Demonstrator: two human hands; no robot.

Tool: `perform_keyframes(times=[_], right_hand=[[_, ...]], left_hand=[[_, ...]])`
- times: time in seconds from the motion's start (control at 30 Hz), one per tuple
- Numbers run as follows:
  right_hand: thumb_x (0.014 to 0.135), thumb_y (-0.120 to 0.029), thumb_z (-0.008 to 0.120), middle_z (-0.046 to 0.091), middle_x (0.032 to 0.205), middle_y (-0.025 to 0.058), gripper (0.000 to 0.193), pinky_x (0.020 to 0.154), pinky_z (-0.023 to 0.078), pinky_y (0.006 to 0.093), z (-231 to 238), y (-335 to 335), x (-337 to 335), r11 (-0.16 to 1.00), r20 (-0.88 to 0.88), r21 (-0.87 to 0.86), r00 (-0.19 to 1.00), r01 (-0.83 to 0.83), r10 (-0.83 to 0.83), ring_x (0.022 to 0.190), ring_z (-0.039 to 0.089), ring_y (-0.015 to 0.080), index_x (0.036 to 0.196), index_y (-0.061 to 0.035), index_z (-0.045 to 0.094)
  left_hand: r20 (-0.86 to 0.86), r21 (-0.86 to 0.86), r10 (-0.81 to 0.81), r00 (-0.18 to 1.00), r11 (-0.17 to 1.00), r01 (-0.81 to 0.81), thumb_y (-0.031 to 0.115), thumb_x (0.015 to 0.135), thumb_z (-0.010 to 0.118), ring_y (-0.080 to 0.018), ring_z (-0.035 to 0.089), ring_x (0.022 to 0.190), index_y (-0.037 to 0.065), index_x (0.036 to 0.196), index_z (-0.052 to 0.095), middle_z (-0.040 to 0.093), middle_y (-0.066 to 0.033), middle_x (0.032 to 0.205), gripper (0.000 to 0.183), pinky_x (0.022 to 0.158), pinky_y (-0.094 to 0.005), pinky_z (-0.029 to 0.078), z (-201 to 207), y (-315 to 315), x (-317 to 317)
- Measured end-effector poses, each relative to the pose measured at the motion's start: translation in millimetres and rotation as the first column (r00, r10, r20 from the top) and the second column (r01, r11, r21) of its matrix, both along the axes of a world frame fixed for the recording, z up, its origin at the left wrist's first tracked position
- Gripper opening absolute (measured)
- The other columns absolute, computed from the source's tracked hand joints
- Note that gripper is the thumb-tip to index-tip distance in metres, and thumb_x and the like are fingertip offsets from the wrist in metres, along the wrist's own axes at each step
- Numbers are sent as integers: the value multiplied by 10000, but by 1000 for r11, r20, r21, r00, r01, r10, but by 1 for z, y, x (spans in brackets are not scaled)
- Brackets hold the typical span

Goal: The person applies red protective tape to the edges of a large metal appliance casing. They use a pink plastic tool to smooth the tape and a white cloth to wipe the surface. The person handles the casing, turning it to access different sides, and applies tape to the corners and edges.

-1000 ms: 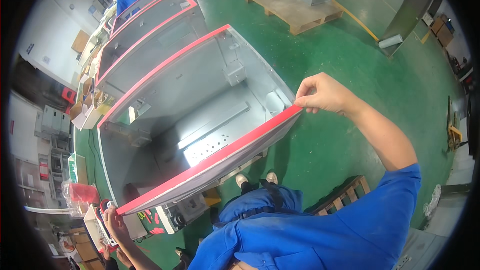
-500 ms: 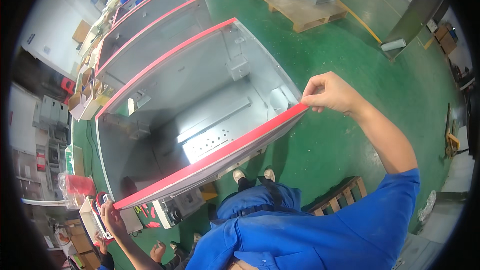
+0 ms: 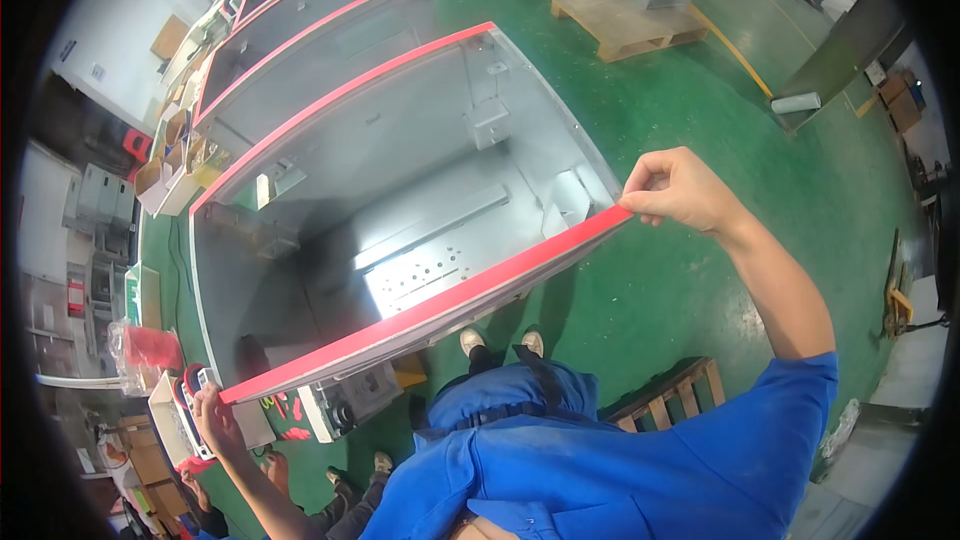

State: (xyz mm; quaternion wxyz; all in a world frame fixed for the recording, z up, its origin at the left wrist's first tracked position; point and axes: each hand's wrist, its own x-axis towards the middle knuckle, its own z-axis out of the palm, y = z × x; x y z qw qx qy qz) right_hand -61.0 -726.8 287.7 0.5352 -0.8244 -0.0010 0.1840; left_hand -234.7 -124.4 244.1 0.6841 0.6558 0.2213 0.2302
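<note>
A large grey metal cabinet lies in front of me with its open side up, red tape along its far rim. Across its near edge runs a strip of red tape. At the near right corner my right hand is closed, thumb and fingertips pinching the strip's right end. My left hand is closed around the other end, at the near left corner; its fingertips are partly hidden. Right beside it are red rings that look like tape rolls; whether the hand touches them I cannot tell.
More red-edged cabinets stand in a row beyond. Another person's hands show at the lower left, near a white machine part. Wooden pallets stand at the far right and beside my right leg. Cartons line the left.
The view has shifted slightly, so the cabinet appears a little turned. Both hands keep their places at the strip's ends. The other person at the far end has bent lower or moved partly out of view.
</note>
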Motion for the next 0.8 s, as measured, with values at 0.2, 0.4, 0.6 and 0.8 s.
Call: perform_keyframes(times=[0.2,0.4,0.6,0.8], right_hand=[[709,-121,642,586,692,68,152,512,448,230,-6,-2,-3,1000,45,2,999,-15,15,565,550,111,753,12,585],[763,-135,624,572,782,70,233,538,460,239,-7,-4,-13,973,11,105,978,204,-206,620,562,119,928,6,541],[803,-198,618,550,844,60,263,541,431,237,-30,10,-20,957,-34,192,976,218,-216,648,527,116,961,-19,508],[799,-208,623,538,821,30,267,596,415,234,-35,7,-21,916,-126,298,962,270,-243,678,491,102,968,-50,489]], left_hand=[[-8,-17,2,1000,1000,-2,25,786,570,-56,484,694,49,736,523,527,-3,762,74,634,-161,393,-2,3,0],[24,-22,-12,1000,1000,12,33,787,577,-60,491,698,42,748,530,534,-10,766,62,635,-163,396,-2,0,-1],[2,45,2,1000,999,-2,44,782,594,-42,479,658,30,775,545,524,0,744,51,578,-146,375,-8,5,-4],[-37,408,3,999,913,13,72,789,604,-21,428,586,3,850,569,494,25,704,98,506,-118,305,-18,10,-6]])
